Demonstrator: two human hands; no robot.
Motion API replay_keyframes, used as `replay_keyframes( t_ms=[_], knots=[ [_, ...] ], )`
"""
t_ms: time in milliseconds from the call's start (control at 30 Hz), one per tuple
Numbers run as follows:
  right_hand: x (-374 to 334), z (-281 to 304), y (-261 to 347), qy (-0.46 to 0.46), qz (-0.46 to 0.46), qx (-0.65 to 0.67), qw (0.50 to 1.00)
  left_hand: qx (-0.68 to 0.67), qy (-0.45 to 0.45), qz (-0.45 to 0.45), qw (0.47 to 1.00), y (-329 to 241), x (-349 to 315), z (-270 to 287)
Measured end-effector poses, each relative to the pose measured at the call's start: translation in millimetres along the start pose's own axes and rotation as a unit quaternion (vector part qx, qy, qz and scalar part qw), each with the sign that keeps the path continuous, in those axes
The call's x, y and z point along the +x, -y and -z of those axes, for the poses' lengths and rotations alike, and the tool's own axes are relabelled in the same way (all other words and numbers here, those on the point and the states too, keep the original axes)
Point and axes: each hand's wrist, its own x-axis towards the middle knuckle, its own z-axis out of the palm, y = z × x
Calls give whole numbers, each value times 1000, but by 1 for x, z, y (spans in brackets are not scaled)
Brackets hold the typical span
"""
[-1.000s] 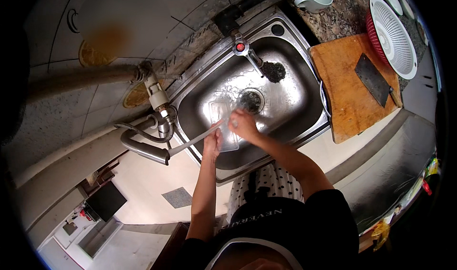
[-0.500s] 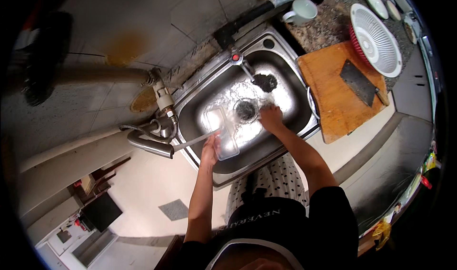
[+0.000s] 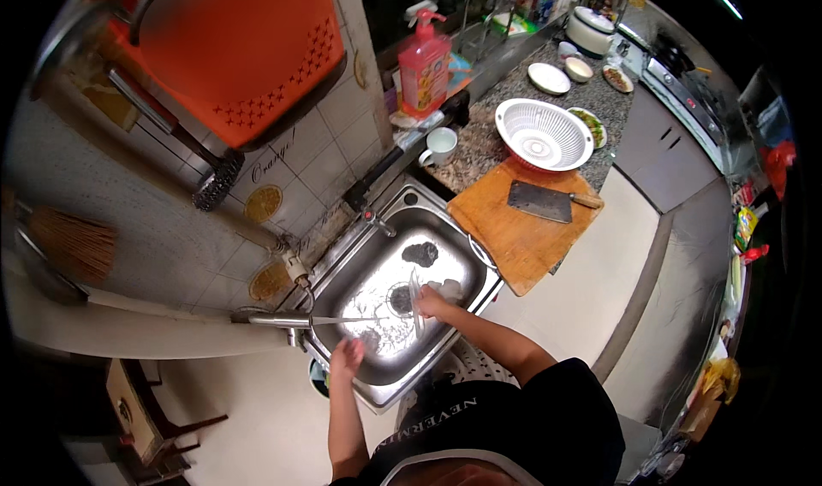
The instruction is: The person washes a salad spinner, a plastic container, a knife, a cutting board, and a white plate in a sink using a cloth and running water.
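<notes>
Over the steel sink point(image 3: 467, 229), my right hand point(image 3: 432, 304) grips a clear plastic container point(image 3: 417, 310), which is turned nearly edge-on. Beside that hand lies a whitish, crumpled-looking thing point(image 3: 449, 291) that I cannot make out. My left hand point(image 3: 347, 359) is at the sink's near left side, fingers apart and slightly blurred, apparently holding nothing. Just above it, water streams from the steel faucet point(image 3: 282, 319) across the basin. The round drain point(image 3: 401, 299) shows between the stream and the container. A dark scrubber-like clump point(image 3: 420, 254) rests at the far side.
Right of the sink, a wooden cutting board point(image 3: 492, 220) bears a cleaver point(image 3: 539, 202). Behind it stand a white colander point(image 3: 544, 135), a white mug point(image 3: 440, 146) and several dishes. A pink pump bottle point(image 3: 424, 75) is by the wall. An orange basket point(image 3: 248, 58) hangs upper left.
The clear container has passed from my left hand to my right and is tipped on edge. My left hand is off it. The view has shifted, showing more counter and wall.
</notes>
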Motion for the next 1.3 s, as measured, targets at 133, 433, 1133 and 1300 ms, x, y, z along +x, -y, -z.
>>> replay_keyframes(
  t_ms=[133,433,1133,1300],
  knots=[
    [-27,18,27,-63,231,-272,932,-143,221,-13,965,-53,-10,41],
    [-109,24,78,-87,373,-507,772,-349,162,22,923,-101,-10,17],
    [-114,242,101,97,478,-391,781,-314,-56,-107,942,174,-3,-113],
    [-125,317,89,125,436,-318,832,-253,-38,-200,946,185,-61,-179]
  ],
)
